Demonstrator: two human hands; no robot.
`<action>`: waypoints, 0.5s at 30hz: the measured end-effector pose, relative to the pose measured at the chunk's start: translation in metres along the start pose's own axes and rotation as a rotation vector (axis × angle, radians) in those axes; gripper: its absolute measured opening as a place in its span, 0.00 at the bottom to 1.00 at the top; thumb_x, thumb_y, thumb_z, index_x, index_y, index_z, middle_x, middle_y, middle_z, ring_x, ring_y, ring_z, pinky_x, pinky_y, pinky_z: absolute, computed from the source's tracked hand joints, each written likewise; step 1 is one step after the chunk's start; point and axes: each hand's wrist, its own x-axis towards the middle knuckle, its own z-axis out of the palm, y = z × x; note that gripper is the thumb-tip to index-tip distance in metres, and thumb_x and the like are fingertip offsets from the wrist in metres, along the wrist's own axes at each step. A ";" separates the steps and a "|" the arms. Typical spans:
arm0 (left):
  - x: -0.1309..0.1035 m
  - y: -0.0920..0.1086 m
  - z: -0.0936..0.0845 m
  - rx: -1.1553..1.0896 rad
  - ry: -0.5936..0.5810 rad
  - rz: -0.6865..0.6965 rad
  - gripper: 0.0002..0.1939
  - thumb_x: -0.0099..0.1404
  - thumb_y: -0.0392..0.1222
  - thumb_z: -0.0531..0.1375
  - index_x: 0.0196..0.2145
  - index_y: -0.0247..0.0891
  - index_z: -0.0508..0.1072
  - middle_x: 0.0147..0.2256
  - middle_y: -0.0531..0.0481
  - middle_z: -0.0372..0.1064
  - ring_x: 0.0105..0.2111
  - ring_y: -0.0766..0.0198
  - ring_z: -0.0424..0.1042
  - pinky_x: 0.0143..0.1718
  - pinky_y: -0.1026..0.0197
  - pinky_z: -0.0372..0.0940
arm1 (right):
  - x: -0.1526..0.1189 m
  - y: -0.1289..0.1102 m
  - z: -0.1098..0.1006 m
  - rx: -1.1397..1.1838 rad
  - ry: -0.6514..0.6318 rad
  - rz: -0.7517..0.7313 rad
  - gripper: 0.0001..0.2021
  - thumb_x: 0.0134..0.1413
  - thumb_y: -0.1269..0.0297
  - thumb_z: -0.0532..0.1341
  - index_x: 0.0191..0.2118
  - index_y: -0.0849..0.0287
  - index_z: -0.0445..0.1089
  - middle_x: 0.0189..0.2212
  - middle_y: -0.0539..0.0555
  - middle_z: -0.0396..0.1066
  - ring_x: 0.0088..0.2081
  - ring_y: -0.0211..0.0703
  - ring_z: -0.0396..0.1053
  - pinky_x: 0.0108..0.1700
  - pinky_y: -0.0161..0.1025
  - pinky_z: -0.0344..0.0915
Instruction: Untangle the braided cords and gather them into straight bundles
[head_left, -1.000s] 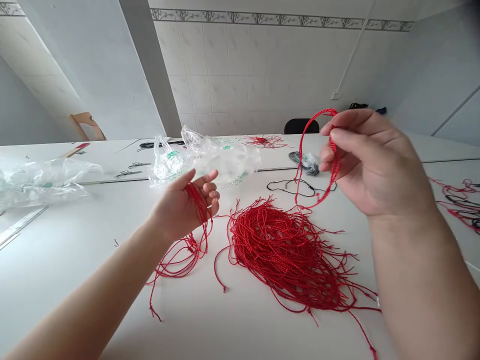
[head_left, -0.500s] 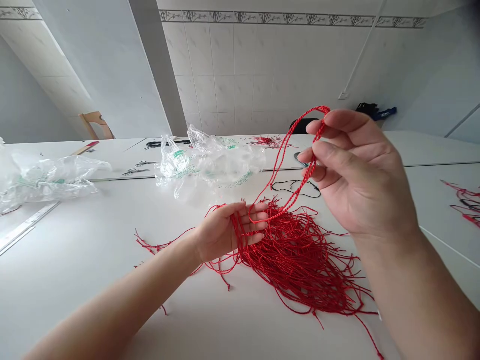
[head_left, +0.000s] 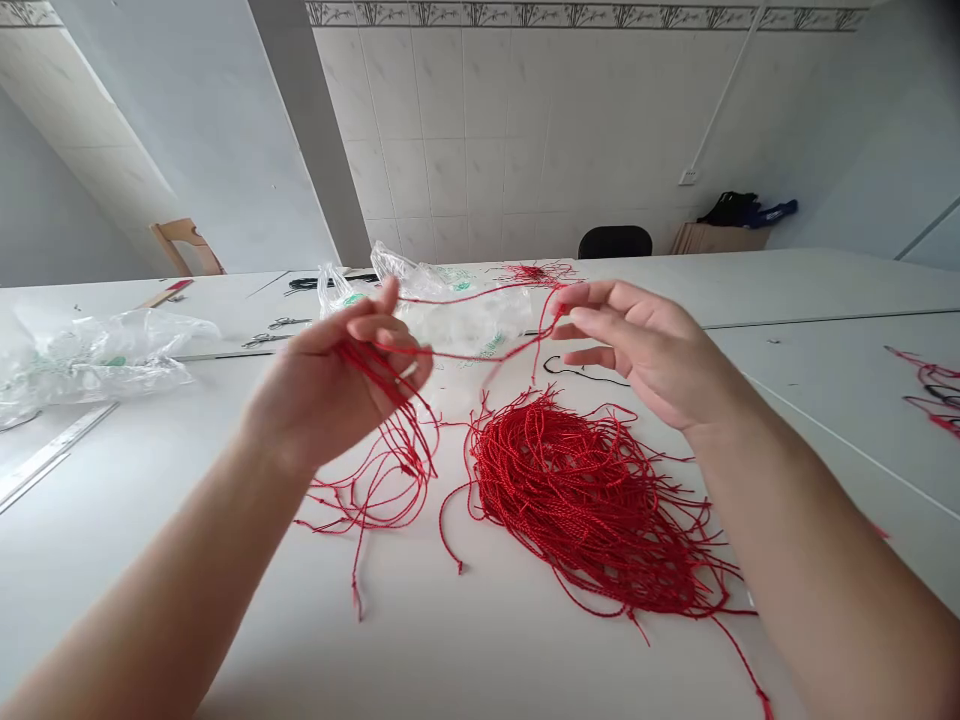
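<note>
Several red cords (head_left: 409, 455) loop over the fingers of my left hand (head_left: 337, 375) and dangle below it, their knotted ends hanging down. My right hand (head_left: 622, 335) pinches one red cord loop (head_left: 465, 357) between thumb and fingertips. That loop stretches across the gap to my left hand, two strands running side by side, with its other end around or between the left fingers. Beneath both hands a large heap of red cords (head_left: 585, 500), thin and twisted, lies on the white table (head_left: 480, 650); some loose ends stick out around its edge.
Crumpled clear plastic bags lie at the far left (head_left: 112, 360) and behind my hands (head_left: 457, 325). Scissors (head_left: 277, 333), a ruler (head_left: 56, 450), a black cord (head_left: 585, 372) and a small red cord pile (head_left: 536, 273) are on the tables. More cords (head_left: 934, 390) lie at right.
My left hand has risen and moved left with its cords, and my right hand has come down and left. The loop between them is now stretched roughly level.
</note>
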 end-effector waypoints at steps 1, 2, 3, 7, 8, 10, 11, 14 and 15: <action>-0.003 0.008 0.002 0.000 -0.004 0.086 0.16 0.76 0.30 0.47 0.47 0.35 0.74 0.20 0.57 0.65 0.25 0.70 0.71 0.39 0.60 0.72 | 0.001 0.003 -0.001 -0.037 -0.037 0.012 0.10 0.58 0.56 0.66 0.44 0.52 0.75 0.48 0.52 0.73 0.48 0.45 0.73 0.45 0.41 0.75; -0.006 0.017 0.004 0.008 -0.007 0.163 0.17 0.76 0.31 0.46 0.49 0.36 0.74 0.20 0.58 0.65 0.24 0.70 0.71 0.39 0.60 0.72 | 0.001 0.005 -0.002 -0.077 -0.064 0.015 0.12 0.58 0.54 0.66 0.45 0.52 0.74 0.49 0.53 0.73 0.48 0.45 0.73 0.46 0.43 0.74; -0.009 0.024 0.006 0.012 -0.012 0.228 0.19 0.77 0.32 0.44 0.50 0.37 0.74 0.20 0.59 0.66 0.24 0.72 0.71 0.40 0.61 0.72 | 0.001 0.007 -0.003 -0.127 -0.081 0.014 0.13 0.59 0.53 0.65 0.45 0.52 0.74 0.49 0.53 0.73 0.48 0.46 0.73 0.47 0.44 0.74; -0.019 0.046 0.010 0.028 -0.053 0.392 0.22 0.80 0.36 0.40 0.54 0.41 0.72 0.21 0.60 0.66 0.26 0.74 0.71 0.40 0.68 0.70 | -0.002 0.011 -0.009 -0.527 -0.256 0.117 0.12 0.60 0.52 0.63 0.43 0.52 0.75 0.41 0.53 0.76 0.40 0.44 0.73 0.41 0.42 0.70; -0.021 0.049 0.010 0.035 -0.052 0.416 0.22 0.80 0.37 0.40 0.53 0.42 0.73 0.21 0.59 0.66 0.27 0.74 0.70 0.40 0.69 0.70 | -0.003 0.012 -0.010 -0.649 -0.351 0.181 0.10 0.59 0.54 0.62 0.41 0.52 0.75 0.37 0.52 0.76 0.37 0.43 0.72 0.38 0.41 0.68; -0.023 0.052 0.011 0.048 -0.025 0.435 0.21 0.80 0.39 0.42 0.49 0.43 0.75 0.21 0.58 0.65 0.27 0.75 0.68 0.36 0.73 0.68 | -0.005 0.013 -0.010 -0.845 -0.532 0.323 0.07 0.58 0.58 0.61 0.36 0.53 0.76 0.34 0.51 0.76 0.32 0.41 0.70 0.32 0.39 0.62; -0.023 0.052 0.011 0.053 -0.007 0.434 0.20 0.80 0.40 0.43 0.47 0.44 0.75 0.21 0.57 0.63 0.26 0.75 0.67 0.34 0.75 0.67 | -0.006 0.014 -0.008 -0.911 -0.593 0.387 0.07 0.56 0.60 0.61 0.33 0.54 0.75 0.33 0.51 0.76 0.30 0.40 0.68 0.30 0.38 0.60; -0.021 0.052 0.008 0.059 0.010 0.384 0.19 0.79 0.44 0.46 0.45 0.45 0.77 0.19 0.57 0.57 0.22 0.74 0.61 0.25 0.78 0.63 | -0.006 0.019 0.002 -1.034 -0.642 0.504 0.09 0.55 0.59 0.61 0.28 0.56 0.71 0.28 0.51 0.73 0.27 0.39 0.65 0.28 0.37 0.56; -0.020 0.051 0.006 0.056 -0.002 0.359 0.19 0.79 0.45 0.46 0.48 0.45 0.77 0.19 0.57 0.55 0.20 0.74 0.59 0.22 0.78 0.62 | -0.005 0.022 0.007 -1.069 -0.651 0.521 0.10 0.55 0.57 0.61 0.27 0.57 0.70 0.26 0.51 0.72 0.27 0.39 0.64 0.27 0.37 0.55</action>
